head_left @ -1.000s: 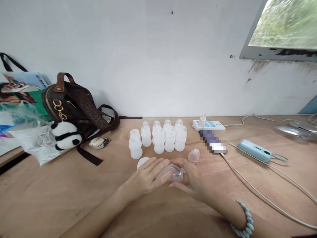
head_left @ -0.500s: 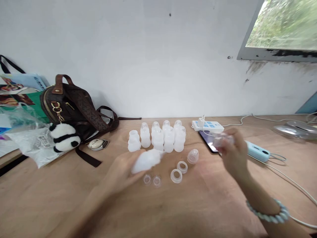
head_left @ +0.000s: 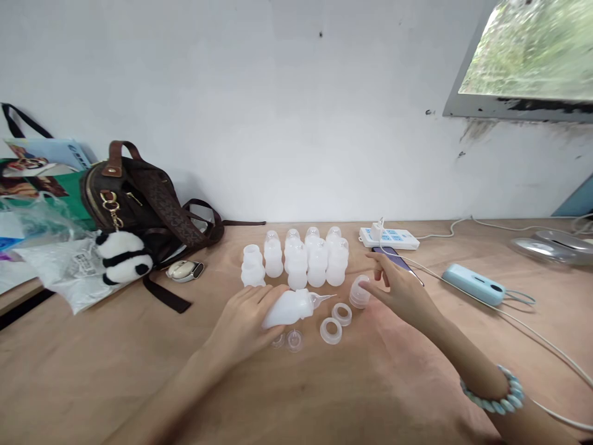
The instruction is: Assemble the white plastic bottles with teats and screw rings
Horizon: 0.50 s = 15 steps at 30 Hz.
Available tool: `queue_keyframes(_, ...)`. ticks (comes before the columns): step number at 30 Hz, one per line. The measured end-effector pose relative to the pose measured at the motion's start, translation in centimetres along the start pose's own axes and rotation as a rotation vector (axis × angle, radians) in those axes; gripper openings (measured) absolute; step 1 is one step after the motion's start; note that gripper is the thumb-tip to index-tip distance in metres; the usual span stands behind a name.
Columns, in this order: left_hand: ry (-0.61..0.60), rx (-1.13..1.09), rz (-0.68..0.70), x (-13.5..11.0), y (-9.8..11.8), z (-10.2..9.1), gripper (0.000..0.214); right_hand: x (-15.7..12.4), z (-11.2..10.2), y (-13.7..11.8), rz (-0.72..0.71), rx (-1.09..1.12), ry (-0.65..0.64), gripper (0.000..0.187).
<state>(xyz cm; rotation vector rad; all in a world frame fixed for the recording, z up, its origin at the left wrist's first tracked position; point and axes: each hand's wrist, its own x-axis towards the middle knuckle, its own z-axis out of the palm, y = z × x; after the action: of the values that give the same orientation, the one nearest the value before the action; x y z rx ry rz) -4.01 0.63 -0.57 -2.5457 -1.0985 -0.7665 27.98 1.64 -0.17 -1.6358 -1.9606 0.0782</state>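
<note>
Bottle [head_left: 288, 309], gripped sideways in the left hand [head_left: 246, 318], points its clear tip [head_left: 315, 300] toward the bench's [head_left: 296, 402] right edge; the right hand [head_left: 396, 287], fingers parted, is at clear caps [head_left: 359, 295], contact unclear. Capped bottles [head_left: 317, 266] stand toward the far edge.

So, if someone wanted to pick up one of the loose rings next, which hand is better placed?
Probably the right hand: it is open by the clear cap, near the loose rings, whereas the left hand is occupied gripping a tilted bottle.

Bottles [head_left: 317, 266] block the middle; nearer tabletop [head_left: 333, 395] lies clear
</note>
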Motion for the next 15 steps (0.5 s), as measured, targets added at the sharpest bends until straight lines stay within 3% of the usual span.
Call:
queue_keyframes(2, 0.038, 0.061, 0.029, 0.5, 0.6, 0.2, 0.037, -0.2, -0.3, -1.6, -0.046, 0.139, -0.023, 0.042)
queue_keyframes(5, 0.090, 0.154, 0.085, 1.1, 1.6, 0.5, 0.038, -0.8, 0.3, -4.5, -0.088, 0.471, -0.247, 0.039)
queue_keyframes(8, 0.127, 0.252, 0.144, 1.2, 2.1, 0.9, 0.038, -1.6, 2.2, -6.7, -0.020, 0.860, -0.473, 0.043)
queue_keyframes(12, 0.143, 0.233, 0.200, 0.9, 2.0, 1.5, 0.037, -2.4, 4.6, -7.9, 0.103, 1.042, -0.391, 0.041)
queue_keyframes(15, 0.122, 0.131, 0.196, 0.7, 1.7, 1.6, 0.037, -2.7, 5.1, -7.9, 0.033, 0.991, -0.313, 0.038)
